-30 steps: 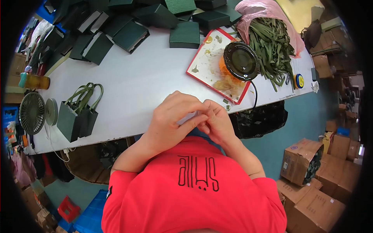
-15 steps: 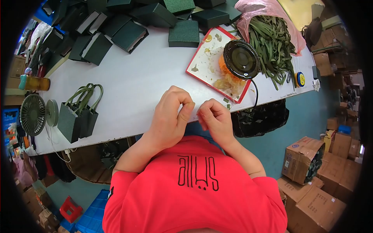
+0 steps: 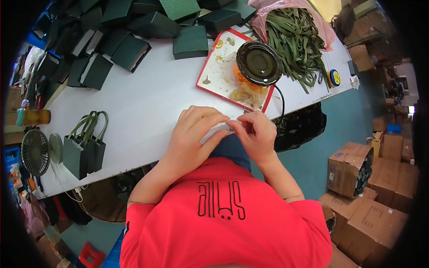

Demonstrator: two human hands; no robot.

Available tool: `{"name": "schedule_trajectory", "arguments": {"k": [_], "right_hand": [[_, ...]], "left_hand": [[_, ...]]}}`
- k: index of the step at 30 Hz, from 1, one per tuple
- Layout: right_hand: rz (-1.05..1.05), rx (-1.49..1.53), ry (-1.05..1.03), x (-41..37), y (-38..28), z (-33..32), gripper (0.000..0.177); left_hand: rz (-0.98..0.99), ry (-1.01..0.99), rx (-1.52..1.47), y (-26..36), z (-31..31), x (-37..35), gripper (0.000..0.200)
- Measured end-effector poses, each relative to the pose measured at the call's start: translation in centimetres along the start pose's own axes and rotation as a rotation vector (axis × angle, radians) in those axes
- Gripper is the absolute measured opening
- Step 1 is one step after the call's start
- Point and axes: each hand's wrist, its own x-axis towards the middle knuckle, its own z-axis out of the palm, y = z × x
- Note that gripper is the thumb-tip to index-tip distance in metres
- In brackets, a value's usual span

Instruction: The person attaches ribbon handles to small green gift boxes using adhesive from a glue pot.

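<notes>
My left hand (image 3: 193,136) is over the table's front edge, its fingers stretched to the right and its thumb apart from them. Its fingertips meet the thumb tip of my right hand (image 3: 258,134). The right fingers are curled in a pinch; anything between them is too small to make out. Beyond my hands a red-rimmed white board (image 3: 214,73) lies on the white table (image 3: 143,98). On it stands a round dark-topped device (image 3: 259,63) with an orange lower part and a black cable.
Dark green boxes (image 3: 191,42) are heaped at the back left. Small green bags (image 3: 85,154) and a fan (image 3: 35,152) stand at the left. Green ribbons (image 3: 295,42) spill from a pink plastic bag (image 3: 326,31). Cardboard boxes (image 3: 348,169) are on the right.
My hands have come together at the fingertips, and the left fingers have straightened. The view has shifted, so the table items appear further left.
</notes>
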Motion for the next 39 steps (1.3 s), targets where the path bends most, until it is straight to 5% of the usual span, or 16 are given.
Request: {"name": "schedule_trajectory", "arguments": {"k": [7,10,13,16,19,22,32,39], "right_hand": [[-0.056,-0.007,-0.130,-0.3,0.2,-0.3,0.020],[-0.073,-0.019,-0.105,0.0,0.4,-1.5,0.016],[0.194,0.030,0.064,-1.0,2.4,-2.8,0.003],[0.337,0.006,0.212,-1.5,4.5,-4.3,0.015],[0.447,0.175,0.284,-1.1,5.3,-5.1,0.019],[0.423,0.265,0.399,0.2,5.8,-5.6,0.015],[0.566,0.236,0.494,0.7,10.0,-9.9,0.015],[0.591,0.111,0.423,2.9,12.2,-9.2,0.019]], "left_hand": [[0.057,-0.133,-0.058,-1.2,0.2,-0.2,0.009],[-0.178,-0.070,-0.038,-2.0,-0.6,0.5,0.005],[-0.122,-0.148,0.341,-4.6,-2.0,3.8,0.013],[-0.073,-0.076,0.424,-8.2,-2.3,7.6,0.016],[0.184,-0.048,0.626,-13.5,-1.2,10.3,0.035],[-0.015,-0.232,0.679,-14.9,-1.3,10.0,0.049],[-0.207,-0.159,0.604,-12.1,-8.1,1.9,0.040],[-0.213,-0.128,0.655,-8.6,-8.8,-1.9,0.073]]}}
